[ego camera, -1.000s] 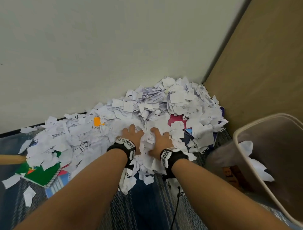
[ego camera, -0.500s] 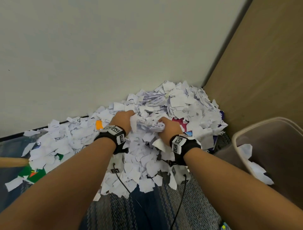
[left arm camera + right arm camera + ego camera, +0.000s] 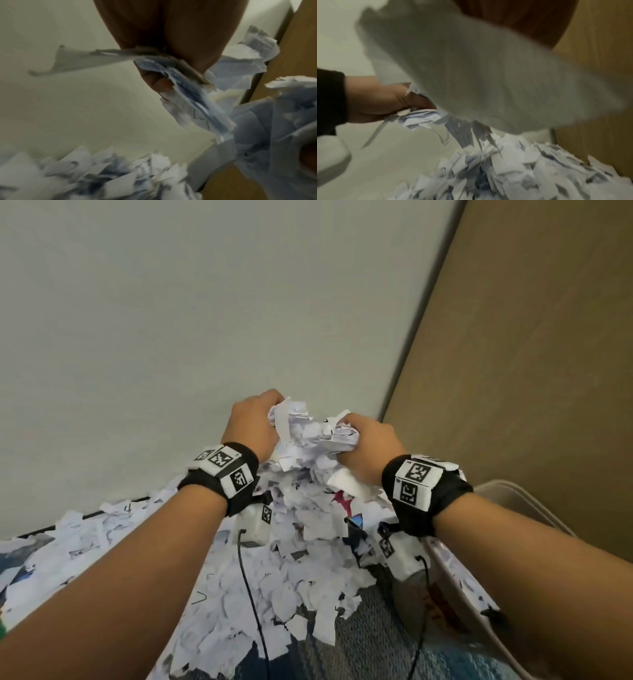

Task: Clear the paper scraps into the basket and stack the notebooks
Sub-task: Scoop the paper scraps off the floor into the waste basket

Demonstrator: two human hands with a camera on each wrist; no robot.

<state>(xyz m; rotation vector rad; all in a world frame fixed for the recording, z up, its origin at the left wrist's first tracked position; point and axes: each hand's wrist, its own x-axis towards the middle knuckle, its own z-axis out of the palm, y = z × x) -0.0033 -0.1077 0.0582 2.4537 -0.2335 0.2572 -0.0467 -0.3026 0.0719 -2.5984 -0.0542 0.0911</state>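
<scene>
Both hands are raised above the floor and grip one bundle of white paper scraps between them. My left hand curls round its left side, my right hand round its right side. The left wrist view shows the left hand's fingers closed over crumpled scraps. A large blurred scrap fills the right wrist view, with the left hand beside it. Loose scraps trail down to the pile on the floor. Red and blue notebook covers peek out under the pile.
The beige basket stands at the right, behind my right forearm, with scraps inside. A pale wall rises ahead and a wooden panel closes the right side. Blue striped carpet shows near me. Wrist-camera cables hang below the arms.
Both hands closed on a heap of scraps in the pile and lifted it well above the floor. The view tilted up, so most of the pile dropped low in the frame.
</scene>
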